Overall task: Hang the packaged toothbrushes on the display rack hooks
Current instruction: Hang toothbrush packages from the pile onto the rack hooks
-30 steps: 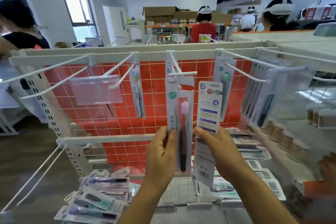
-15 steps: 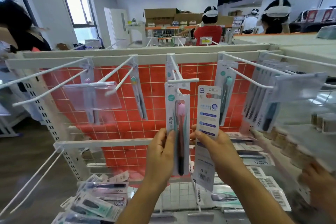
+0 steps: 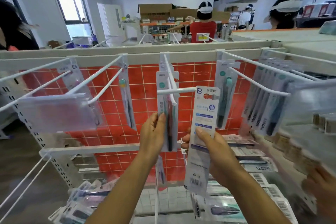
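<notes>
White display rack (image 3: pixel 138 55); packaged toothbrushes (image 3: pixel 225 96) hang on its hooks (image 3: pixel 258 85).

Two bare, sleeveless forearms (image 3: pixel 116 187)

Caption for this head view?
Left hand slides one toothbrush pack onto the hook; right hand holds another.

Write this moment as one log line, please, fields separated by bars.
left hand: holds pink toothbrush pack on centre hook | right hand: holds white pack, not hung | packs lie below
</notes>
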The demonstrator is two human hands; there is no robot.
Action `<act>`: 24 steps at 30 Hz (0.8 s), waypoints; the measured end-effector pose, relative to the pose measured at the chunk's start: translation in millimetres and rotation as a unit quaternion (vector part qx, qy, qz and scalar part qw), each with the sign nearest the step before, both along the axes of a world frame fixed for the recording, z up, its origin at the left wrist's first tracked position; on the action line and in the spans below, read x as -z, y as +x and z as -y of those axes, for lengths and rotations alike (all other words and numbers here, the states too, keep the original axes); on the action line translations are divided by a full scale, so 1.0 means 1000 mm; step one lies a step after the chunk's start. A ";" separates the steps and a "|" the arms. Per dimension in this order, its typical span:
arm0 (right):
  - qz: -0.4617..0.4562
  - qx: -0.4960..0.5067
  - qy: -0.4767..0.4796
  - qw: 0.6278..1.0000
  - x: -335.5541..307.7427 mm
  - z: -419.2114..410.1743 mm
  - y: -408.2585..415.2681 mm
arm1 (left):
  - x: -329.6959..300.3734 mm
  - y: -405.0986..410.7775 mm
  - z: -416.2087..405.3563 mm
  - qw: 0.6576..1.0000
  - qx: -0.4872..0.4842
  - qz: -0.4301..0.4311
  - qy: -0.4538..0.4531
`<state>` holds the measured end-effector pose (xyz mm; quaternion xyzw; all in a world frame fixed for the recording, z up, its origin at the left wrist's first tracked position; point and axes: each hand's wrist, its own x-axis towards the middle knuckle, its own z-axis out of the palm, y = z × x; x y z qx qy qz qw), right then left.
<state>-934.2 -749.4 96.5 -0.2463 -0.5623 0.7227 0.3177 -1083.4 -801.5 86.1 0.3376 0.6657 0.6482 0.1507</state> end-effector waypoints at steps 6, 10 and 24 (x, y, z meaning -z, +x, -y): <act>-0.014 -0.034 -0.042 0.998 0.002 -0.009 -0.007 | -0.002 -0.029 -0.036 1.000 -0.006 0.022 -0.019; -0.015 -0.033 -0.046 0.998 0.004 -0.010 -0.005 | -0.003 -0.036 -0.047 0.999 0.012 0.047 -0.022; 0.062 0.006 0.003 0.998 -0.001 0.001 0.001 | 0.024 0.017 0.015 0.995 -0.066 0.022 -0.074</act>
